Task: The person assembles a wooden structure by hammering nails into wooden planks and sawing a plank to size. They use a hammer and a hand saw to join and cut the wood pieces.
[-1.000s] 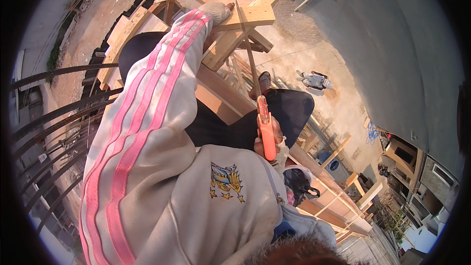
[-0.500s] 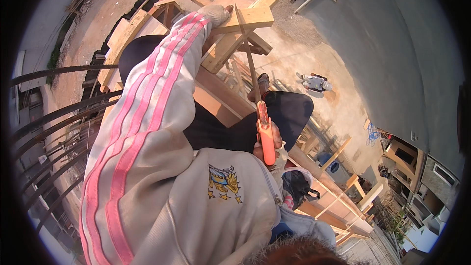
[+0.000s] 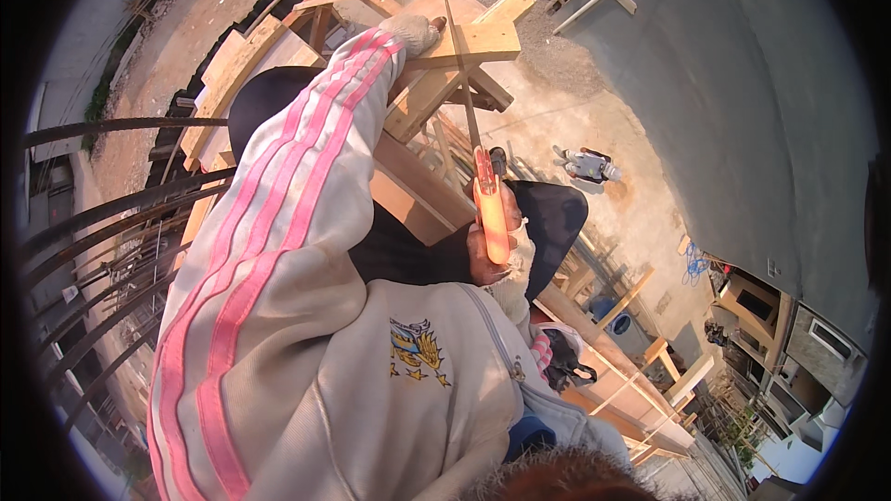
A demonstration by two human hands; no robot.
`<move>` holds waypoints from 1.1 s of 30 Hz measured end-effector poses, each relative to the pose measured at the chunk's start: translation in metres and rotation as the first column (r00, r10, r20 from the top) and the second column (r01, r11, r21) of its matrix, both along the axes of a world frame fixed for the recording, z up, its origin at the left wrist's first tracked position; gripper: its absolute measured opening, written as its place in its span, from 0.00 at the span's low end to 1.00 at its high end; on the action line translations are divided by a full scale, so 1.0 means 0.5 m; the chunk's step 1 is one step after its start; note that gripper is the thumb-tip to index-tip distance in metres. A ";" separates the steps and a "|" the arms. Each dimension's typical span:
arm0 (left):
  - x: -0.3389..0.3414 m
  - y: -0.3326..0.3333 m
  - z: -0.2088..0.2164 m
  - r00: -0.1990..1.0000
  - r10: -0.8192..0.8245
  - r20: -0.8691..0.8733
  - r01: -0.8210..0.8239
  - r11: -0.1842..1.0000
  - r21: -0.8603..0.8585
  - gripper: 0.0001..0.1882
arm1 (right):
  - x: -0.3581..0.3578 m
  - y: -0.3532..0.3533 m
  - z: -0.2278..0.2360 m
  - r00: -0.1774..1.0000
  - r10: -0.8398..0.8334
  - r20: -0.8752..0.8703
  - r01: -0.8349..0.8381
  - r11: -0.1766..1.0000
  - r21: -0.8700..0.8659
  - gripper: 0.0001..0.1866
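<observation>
My right hand is closed round the orange handle of a handsaw. The long, thin blade slants up and away and crosses a pale wooden beam. At the beam's left part, my left hand grips it, in what looks like a pale glove or cuff with dark fingertips showing. Part of that hand's hold is hidden by the sleeve. Under the beam lie other crossed timbers, and the cut itself is too small to make out.
Dark curved metal bars jut in at the left. Stacked planks lie beyond my left knee. Far below, another person is on the sandy ground. A grey wall stands right, and a black plastic bag lies near my right side.
My right hand has pushed the saw forward and away, so less blade shows between handle and beam. My left hand stays on the beam. The view has shifted slightly.
</observation>
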State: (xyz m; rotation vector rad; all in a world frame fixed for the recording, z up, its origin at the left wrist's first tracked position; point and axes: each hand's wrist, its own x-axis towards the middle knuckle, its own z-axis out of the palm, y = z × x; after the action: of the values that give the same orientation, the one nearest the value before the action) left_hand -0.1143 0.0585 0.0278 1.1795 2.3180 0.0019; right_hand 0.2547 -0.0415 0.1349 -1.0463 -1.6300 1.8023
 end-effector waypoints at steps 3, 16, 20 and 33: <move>0.010 0.006 -0.036 0.999 -0.015 -0.035 0.015 1.000 -0.012 0.39 | -0.097 0.081 0.029 0.996 0.060 0.063 -0.060 0.998 -0.004 0.27; 0.019 0.022 0.014 0.999 0.036 0.007 -0.036 0.999 -0.011 0.38 | -0.044 0.072 0.007 0.986 0.050 0.160 -0.111 0.910 0.399 0.32; -0.005 0.004 0.012 0.998 -0.062 0.012 0.062 0.998 -0.021 0.37 | -0.020 0.032 0.023 0.992 0.036 0.123 -0.090 0.882 0.463 0.33; 0.011 0.001 0.008 0.998 0.070 0.002 -0.070 0.998 -0.008 0.38 | -0.050 0.049 0.008 0.996 0.028 0.087 -0.068 0.865 0.497 0.33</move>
State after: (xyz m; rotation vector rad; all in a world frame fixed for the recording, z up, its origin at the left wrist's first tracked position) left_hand -0.1089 0.0589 0.0317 1.0932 2.3541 0.0200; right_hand 0.2296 -0.0168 0.1389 -0.8432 -2.0369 1.2608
